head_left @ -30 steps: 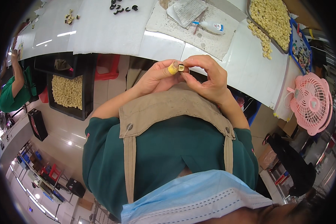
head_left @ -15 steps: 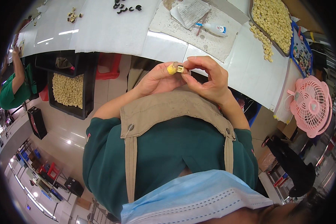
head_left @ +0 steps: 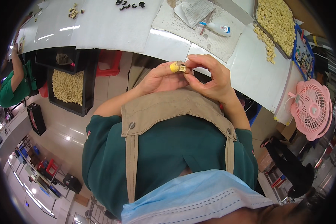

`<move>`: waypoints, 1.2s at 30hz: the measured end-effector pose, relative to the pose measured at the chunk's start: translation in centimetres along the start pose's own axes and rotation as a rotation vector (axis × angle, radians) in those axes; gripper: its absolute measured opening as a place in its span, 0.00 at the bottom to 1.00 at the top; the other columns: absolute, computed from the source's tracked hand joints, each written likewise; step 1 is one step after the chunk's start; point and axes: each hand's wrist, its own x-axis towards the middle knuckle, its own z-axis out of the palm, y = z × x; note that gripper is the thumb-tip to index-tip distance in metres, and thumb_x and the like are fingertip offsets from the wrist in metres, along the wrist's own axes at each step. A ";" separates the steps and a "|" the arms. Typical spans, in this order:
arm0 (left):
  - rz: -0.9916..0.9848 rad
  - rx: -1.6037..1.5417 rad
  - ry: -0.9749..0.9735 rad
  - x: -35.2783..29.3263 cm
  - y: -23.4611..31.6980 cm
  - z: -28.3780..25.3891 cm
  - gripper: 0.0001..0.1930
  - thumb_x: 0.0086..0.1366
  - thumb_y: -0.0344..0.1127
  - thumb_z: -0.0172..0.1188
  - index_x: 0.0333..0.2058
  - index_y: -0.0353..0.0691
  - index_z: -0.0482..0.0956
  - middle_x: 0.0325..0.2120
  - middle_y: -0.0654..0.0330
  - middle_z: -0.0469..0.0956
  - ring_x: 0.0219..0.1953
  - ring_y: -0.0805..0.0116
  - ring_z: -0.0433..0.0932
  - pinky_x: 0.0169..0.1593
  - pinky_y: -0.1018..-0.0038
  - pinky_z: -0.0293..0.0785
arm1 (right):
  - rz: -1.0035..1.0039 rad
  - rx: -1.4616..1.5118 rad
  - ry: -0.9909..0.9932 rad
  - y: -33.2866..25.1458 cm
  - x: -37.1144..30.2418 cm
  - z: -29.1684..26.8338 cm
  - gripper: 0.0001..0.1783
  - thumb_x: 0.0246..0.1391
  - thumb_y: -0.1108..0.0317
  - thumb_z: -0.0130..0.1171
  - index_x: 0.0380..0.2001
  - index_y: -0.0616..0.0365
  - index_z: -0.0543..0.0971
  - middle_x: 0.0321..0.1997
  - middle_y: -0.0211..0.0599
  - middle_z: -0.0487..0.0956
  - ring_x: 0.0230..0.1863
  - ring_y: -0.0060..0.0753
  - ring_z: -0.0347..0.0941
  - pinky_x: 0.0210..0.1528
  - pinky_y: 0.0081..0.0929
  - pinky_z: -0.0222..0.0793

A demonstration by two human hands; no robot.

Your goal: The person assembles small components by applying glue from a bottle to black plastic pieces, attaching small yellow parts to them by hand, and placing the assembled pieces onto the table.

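Both of my hands meet above the table's near edge, in front of my tan apron [head_left: 175, 108]. Between their fingertips is a small cream-coloured, ring-like piece [head_left: 183, 68] with a dark part on it; its exact kind is too small to tell. My left hand [head_left: 156, 79] grips it from one side, with yellow tape [head_left: 174, 67] wrapped round the thumb. From the other side, my right hand [head_left: 217, 79] pinches it between thumb and forefinger. Its remaining fingers are partly hidden.
A white bottle [head_left: 218, 29] and papers [head_left: 194, 13] lie on a stained board [head_left: 168, 22]. A tray of cream pieces [head_left: 274, 22], a blue tray [head_left: 303, 52] and a pink fan [head_left: 310, 108] stand right. Left are black crates [head_left: 86, 93], a red stool [head_left: 114, 67] and a person in green [head_left: 13, 89].
My hands keep hold of the small piece, which has shifted and turned slightly between the fingertips. The whole view has moved a little.
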 end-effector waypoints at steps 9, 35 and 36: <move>-0.042 -0.014 0.062 0.1 0.3 -0.6 0.14 0.63 0.39 0.49 0.43 0.37 0.71 0.40 0.62 0.72 0.45 0.69 0.69 0.52 0.69 0.61 | -0.013 -0.098 0.106 0.6 -0.1 1.3 0.24 0.34 0.81 0.62 0.40 0.59 0.72 0.26 0.35 0.76 0.26 0.26 0.75 0.28 0.19 0.71; 1.160 2.327 1.063 4.0 29.6 -4.0 0.12 0.49 0.41 0.59 0.26 0.38 0.77 0.25 0.53 0.77 0.32 0.57 0.76 0.37 0.64 0.71 | 0.372 -0.137 0.450 4.2 -3.3 -1.8 0.13 0.49 0.78 0.57 0.40 0.63 0.74 0.32 0.35 0.77 0.33 0.22 0.72 0.39 0.19 0.69; 1.040 2.314 1.178 5.4 29.8 -4.2 0.12 0.51 0.41 0.57 0.25 0.38 0.77 0.27 0.52 0.77 0.33 0.55 0.75 0.38 0.63 0.70 | 0.373 -0.161 0.427 4.1 -3.1 -1.9 0.12 0.49 0.77 0.57 0.39 0.63 0.75 0.32 0.35 0.77 0.32 0.21 0.72 0.38 0.18 0.69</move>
